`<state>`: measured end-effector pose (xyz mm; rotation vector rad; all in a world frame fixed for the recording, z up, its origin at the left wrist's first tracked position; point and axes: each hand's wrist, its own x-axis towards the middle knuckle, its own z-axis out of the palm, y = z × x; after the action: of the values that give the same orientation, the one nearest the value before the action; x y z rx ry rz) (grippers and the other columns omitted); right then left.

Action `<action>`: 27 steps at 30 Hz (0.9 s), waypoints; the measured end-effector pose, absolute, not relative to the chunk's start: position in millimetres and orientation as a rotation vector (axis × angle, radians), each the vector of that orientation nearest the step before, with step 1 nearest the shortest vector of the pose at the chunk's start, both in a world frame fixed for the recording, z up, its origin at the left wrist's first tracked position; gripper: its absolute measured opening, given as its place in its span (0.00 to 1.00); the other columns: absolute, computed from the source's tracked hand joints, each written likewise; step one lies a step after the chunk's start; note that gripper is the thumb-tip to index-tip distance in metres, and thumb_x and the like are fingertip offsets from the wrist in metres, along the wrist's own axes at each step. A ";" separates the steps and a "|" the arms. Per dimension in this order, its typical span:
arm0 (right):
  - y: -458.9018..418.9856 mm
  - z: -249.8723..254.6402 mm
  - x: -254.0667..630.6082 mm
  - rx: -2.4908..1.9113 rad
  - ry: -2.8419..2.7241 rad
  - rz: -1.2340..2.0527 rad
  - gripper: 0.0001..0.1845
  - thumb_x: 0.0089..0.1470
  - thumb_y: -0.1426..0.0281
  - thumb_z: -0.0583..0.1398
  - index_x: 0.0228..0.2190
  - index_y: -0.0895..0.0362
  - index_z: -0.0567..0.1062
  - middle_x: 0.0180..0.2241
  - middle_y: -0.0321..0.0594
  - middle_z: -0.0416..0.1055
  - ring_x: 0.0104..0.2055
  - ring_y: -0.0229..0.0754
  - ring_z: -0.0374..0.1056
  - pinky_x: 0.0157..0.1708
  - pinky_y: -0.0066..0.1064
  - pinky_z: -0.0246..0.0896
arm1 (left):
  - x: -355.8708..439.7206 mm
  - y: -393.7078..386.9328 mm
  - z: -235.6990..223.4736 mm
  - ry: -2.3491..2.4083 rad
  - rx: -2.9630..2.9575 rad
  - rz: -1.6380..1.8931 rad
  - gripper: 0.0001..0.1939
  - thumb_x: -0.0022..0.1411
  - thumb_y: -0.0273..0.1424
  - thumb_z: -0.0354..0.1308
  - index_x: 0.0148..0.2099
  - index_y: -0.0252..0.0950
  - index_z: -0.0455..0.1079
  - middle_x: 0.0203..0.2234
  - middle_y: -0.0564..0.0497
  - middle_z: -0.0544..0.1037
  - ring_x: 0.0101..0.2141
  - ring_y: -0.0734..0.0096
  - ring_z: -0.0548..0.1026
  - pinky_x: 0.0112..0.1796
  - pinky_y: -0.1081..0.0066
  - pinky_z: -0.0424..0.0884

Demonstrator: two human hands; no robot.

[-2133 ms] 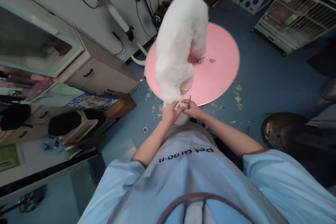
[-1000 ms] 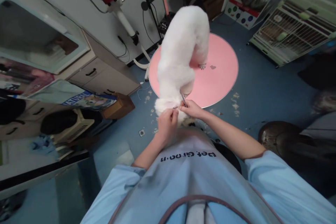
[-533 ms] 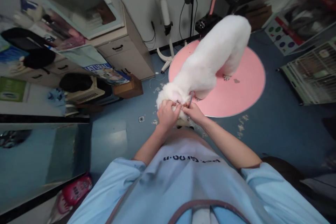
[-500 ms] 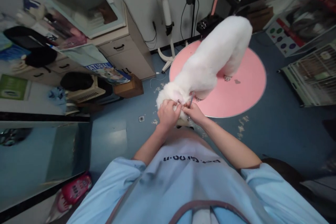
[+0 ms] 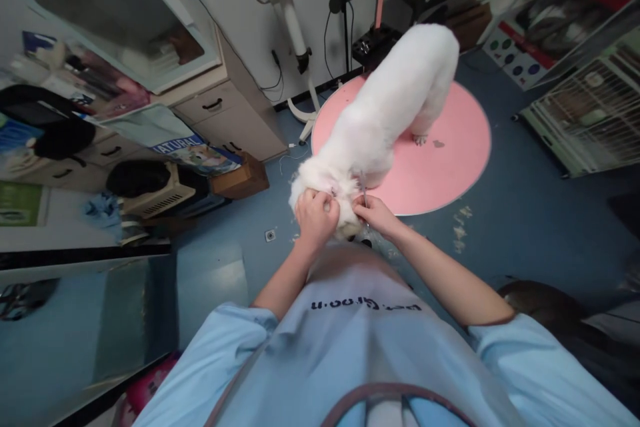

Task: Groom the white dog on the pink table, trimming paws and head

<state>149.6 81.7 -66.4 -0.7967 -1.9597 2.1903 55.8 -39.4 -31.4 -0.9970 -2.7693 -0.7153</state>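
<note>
A white dog (image 5: 387, 117) with short-clipped body fur stands on the round pink table (image 5: 450, 167), its head at the near edge. My left hand (image 5: 316, 217) lies on the head, fingers curled on the dog's ear (image 5: 324, 185), whose pink inner skin shows. Just right of it, my right hand (image 5: 377, 215) is closed around a slender metal tool (image 5: 363, 188). The tool points away from me; whether it is scissors or forceps I cannot tell. Fur and fingers hide the dog's face and part of the grip.
Loose fur clippings (image 5: 460, 230) lie on the blue floor at right. Behind the table stand a white stand dryer (image 5: 295, 27) and a black stand (image 5: 344, 20). A wire cage (image 5: 590, 107) is on the right; drawers (image 5: 215, 107) and a cardboard box (image 5: 245, 177) are on the left.
My hands have moved apart, the right one shifting away from the left beside the dog's head. The camera view has turned slightly, so the room appears shifted left.
</note>
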 end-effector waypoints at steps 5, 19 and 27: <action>90.5 -51.0 147.4 -0.814 -2.003 1.853 0.15 0.47 0.58 0.58 0.26 0.58 0.68 0.19 0.31 0.60 0.23 0.33 0.55 0.24 0.26 0.49 | 53.8 -36.4 -45.2 -2.703 -0.901 -0.955 0.05 0.52 0.30 0.57 0.27 0.36 0.74 0.33 0.46 0.66 0.40 0.62 0.67 0.44 0.66 0.64; 83.4 -53.8 105.8 -0.493 -2.204 1.960 0.15 0.44 0.61 0.59 0.28 0.61 0.69 0.24 0.33 0.64 0.27 0.34 0.55 0.26 0.25 0.49 | 46.9 -39.8 -26.9 -2.534 -1.109 -1.209 0.13 0.64 0.30 0.48 0.36 0.36 0.74 0.43 0.45 0.72 0.49 0.69 0.68 0.53 0.66 0.62; 85.2 -83.3 112.2 -0.574 -2.103 2.137 0.14 0.41 0.61 0.61 0.28 0.58 0.67 0.19 0.27 0.56 0.21 0.30 0.48 0.22 0.25 0.43 | 26.3 -47.0 -91.6 -2.808 -1.277 -0.977 0.19 0.56 0.39 0.60 0.49 0.39 0.73 0.65 0.43 0.46 0.65 0.52 0.41 0.60 0.53 0.49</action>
<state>112.2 85.2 -83.3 -0.5735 -2.1031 2.1371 26.3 -47.0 -91.6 -1.2771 -2.8082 -0.9770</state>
